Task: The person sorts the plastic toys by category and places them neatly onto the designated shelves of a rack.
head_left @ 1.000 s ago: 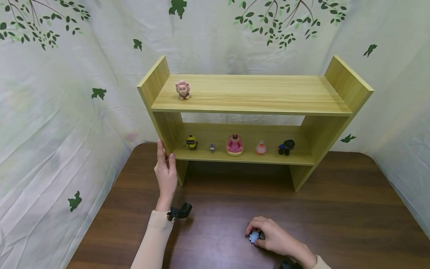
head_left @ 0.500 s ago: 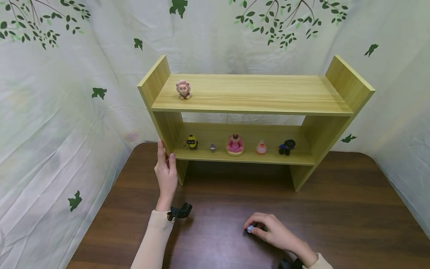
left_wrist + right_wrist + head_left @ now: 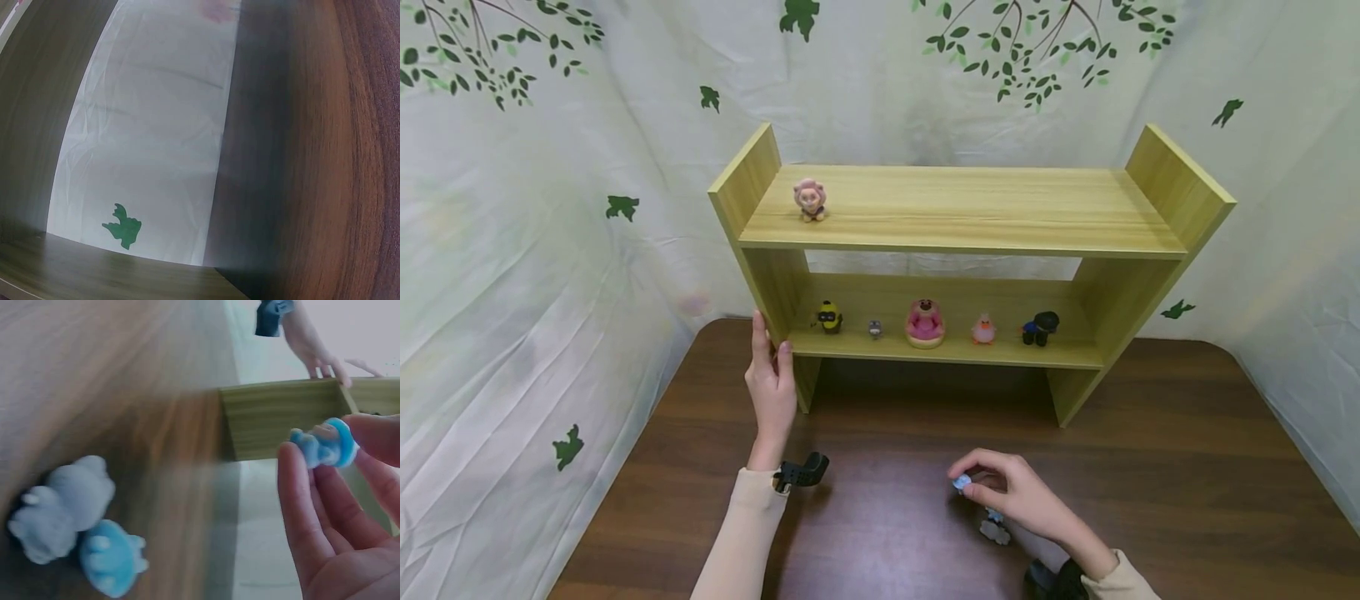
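Between thumb and fingertips, my right hand (image 3: 1026, 500) pinches a small light-blue figurine (image 3: 325, 445), held above the table. Below that hand, a grey figurine (image 3: 995, 532) and another blue figurine (image 3: 109, 557) lie close together on the tabletop. My left hand (image 3: 771, 392) rests against the left side panel of a wooden shelf unit (image 3: 955, 208). Its fingers are straight along the panel's outer side, with the thumb at the front edge. The left wrist view shows the unit's boards and the cloth behind, but no hand.
A pink figurine (image 3: 809, 200) stands at the left of the top board. Along the lower board stand a yellow figure (image 3: 828, 318), a tiny grey one (image 3: 875, 329), a pink bear (image 3: 924, 325), a pinkish duck (image 3: 982, 330) and a dark-capped figure (image 3: 1041, 328). Leaf-printed cloth (image 3: 880, 100) hangs behind.
My right hand has risen and moved forward toward the shelf with the light-blue figurine, uncovering the grey and blue figurines on the table. The left hand stays in place.
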{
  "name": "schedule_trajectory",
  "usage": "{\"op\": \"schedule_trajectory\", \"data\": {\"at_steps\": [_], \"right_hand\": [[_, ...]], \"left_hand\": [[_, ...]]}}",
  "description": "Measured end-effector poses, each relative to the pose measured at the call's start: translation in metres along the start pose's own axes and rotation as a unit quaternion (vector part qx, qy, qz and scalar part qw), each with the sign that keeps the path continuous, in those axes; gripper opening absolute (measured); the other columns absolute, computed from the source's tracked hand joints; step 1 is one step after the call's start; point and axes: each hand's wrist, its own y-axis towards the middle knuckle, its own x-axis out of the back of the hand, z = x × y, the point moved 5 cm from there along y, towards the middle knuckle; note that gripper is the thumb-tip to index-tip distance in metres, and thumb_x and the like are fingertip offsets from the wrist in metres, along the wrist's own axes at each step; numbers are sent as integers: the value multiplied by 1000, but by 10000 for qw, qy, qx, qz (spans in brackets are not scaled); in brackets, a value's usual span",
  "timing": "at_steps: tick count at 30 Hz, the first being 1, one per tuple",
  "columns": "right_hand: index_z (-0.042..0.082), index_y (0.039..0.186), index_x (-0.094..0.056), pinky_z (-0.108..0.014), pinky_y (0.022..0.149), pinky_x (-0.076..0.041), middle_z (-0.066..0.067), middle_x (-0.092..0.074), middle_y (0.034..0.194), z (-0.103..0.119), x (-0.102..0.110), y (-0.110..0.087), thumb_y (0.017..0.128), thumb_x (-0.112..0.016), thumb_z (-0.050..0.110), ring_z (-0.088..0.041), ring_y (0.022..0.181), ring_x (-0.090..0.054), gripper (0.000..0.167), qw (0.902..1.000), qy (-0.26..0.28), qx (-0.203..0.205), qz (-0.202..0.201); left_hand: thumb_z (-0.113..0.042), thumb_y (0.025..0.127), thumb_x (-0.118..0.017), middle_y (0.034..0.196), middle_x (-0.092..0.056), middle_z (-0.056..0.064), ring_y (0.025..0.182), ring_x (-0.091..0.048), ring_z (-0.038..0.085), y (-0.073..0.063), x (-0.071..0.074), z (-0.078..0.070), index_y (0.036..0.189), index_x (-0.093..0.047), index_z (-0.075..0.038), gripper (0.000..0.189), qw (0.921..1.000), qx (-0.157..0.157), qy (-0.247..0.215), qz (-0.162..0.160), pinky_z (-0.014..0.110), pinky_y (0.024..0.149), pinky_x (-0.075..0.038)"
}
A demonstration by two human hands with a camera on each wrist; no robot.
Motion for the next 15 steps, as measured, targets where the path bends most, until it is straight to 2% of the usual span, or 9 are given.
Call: {"op": "schedule_trajectory", "data": {"at_steps": [3,6,10,15], "right_hand": [[6,112,-64,-32,76,-53,-9,-64,108,5,4,3,94,-61,6,-30,93,-64,18,9999,74,21,-153],[7,113,-63,-33,74,-53,-6,-64,108,12,8,8,93,-62,4,-24,90,-65,20,9993,34,228,-298],[6,114,-62,-32,78,-53,-10,-64,109,26,15,14,94,-60,3,-22,93,-64,20,9975,81,536,-459],[5,115,-62,-30,79,-52,-11,-64,111,43,22,22,92,-59,-4,-23,94,-64,25,9940,35,883,-640]], "left_hand": [[-2,98,-50,92,-54,17,60,-32,14,0,0,-1,153,-24,-34,68,10000,-21,0,-8,24,56,-28],[-1,98,-50,94,-56,17,61,-33,15,0,0,-1,153,-24,-34,69,10000,-11,-10,-15,24,56,-29],[-2,99,-50,98,-57,19,63,-35,17,-1,0,0,153,-24,-32,67,10000,37,-27,11,24,57,-30],[-3,99,-50,90,-53,17,61,-33,17,-1,0,0,153,-25,-31,66,10000,32,9,7,24,57,-29]]}}
